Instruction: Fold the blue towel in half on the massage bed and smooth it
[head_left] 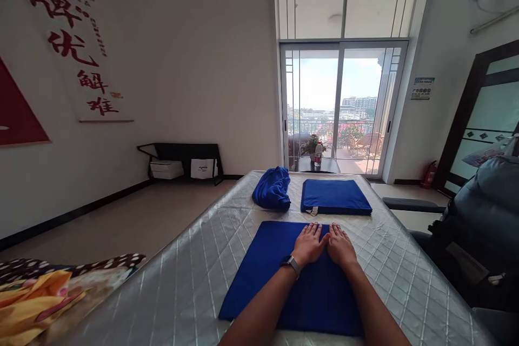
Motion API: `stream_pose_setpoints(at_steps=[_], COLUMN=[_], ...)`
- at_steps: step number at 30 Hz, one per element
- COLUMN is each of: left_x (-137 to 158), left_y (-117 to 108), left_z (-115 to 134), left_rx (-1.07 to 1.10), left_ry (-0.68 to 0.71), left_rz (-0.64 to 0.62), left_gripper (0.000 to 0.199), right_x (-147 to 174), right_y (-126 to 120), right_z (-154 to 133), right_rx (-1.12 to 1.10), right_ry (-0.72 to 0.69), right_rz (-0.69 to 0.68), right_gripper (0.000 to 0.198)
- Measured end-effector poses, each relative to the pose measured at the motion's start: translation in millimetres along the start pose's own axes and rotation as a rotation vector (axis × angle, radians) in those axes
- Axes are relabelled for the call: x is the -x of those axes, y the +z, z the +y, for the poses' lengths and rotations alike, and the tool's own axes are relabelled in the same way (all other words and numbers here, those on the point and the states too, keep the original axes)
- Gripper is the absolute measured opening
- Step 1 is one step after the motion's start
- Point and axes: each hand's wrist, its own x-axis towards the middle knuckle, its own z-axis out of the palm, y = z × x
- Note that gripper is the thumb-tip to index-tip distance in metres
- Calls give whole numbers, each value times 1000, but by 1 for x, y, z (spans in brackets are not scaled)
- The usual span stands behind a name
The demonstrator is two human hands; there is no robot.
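Observation:
A blue cloth (259, 275), folded into a flat rectangle, lies in front of me on the silver quilted table cover (190, 259). Flat on its far half rests my left hand (310, 243), a banded watch at the wrist. Beside it my right hand (341, 245) also lies flat, fingers stretched out, and the two thumbs touch or nearly touch. Neither hand grips anything. Farther back sits a neatly folded blue stack of cloth (336, 196) with a small white tag at its front edge. To its left is a crumpled blue cloth bundle (272, 189).
At right, a dark chair (413, 204) and a large dark bag (482, 200) stand close to the table. Colourful fabric (40, 300) lies at lower left. Beyond the table, a bottle (318, 154) and a potted plant (311, 145) stand before the glass doors (312, 86).

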Motion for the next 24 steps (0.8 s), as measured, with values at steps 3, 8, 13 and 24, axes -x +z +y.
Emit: stream_pose_setpoints(at_steps=[3, 8, 13, 24], left_x=[15, 47, 65, 64], left_y=[-13, -36, -43, -40], left_z=[-40, -116, -160, -161], left_rx=[-21, -90, -96, -62], left_ry=[-112, -227, -339, -367], left_rz=[-13, 22, 51, 68], left_gripper=[76, 77, 76, 80], right_x=[-2, -4, -6, -11], right_y=[1, 3, 6, 4], right_z=[-3, -3, 0, 0], right_rx=[-5, 19, 20, 57], right_ry=[31, 49, 80, 124], right_rz=[5, 12, 8, -23], right_gripper=[64, 63, 62, 69])
